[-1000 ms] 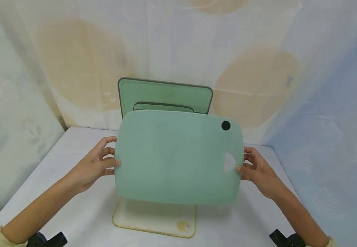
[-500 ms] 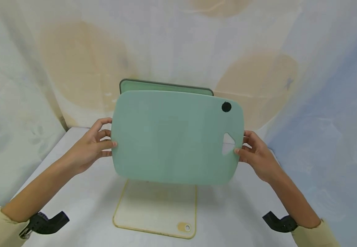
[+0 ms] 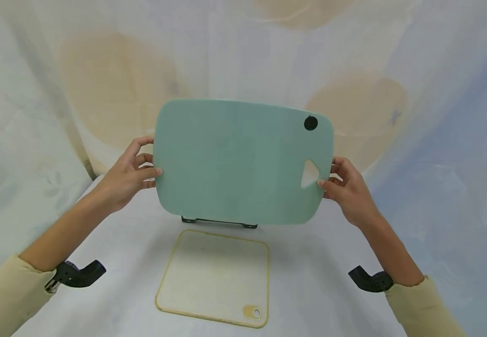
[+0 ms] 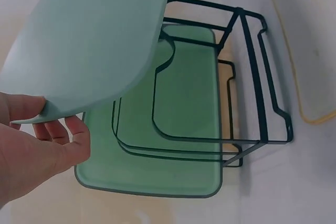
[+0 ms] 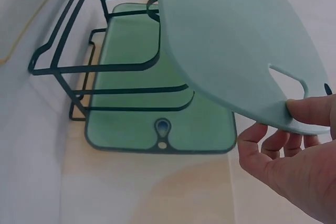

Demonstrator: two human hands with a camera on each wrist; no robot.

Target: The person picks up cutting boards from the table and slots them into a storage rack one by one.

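I hold a pale teal cutting board (image 3: 235, 159) upright in the air, with a black dot and a triangular hole near its right end. My left hand (image 3: 131, 175) pinches its left edge, thumb in front and fingers behind. My right hand (image 3: 340, 187) pinches the right edge beside the hole. Under the board, the left wrist view shows a black wire rack (image 4: 247, 77) with a dark-rimmed green board (image 4: 178, 129) standing in it. The right wrist view shows the same rack (image 5: 79, 56) and green board (image 5: 136, 114) below the teal board (image 5: 236, 40).
A cream cutting board (image 3: 214, 276) with a yellow rim lies flat on the white table (image 3: 310, 290) in front of the rack, whose feet (image 3: 218, 221) peek out below the held board. Patterned cloth (image 3: 100, 84) hangs behind and at both sides.
Both hands have raised the teal board and carried it farther from me. It now hides the green board and most of the rack in the head view. More of the cream board shows.
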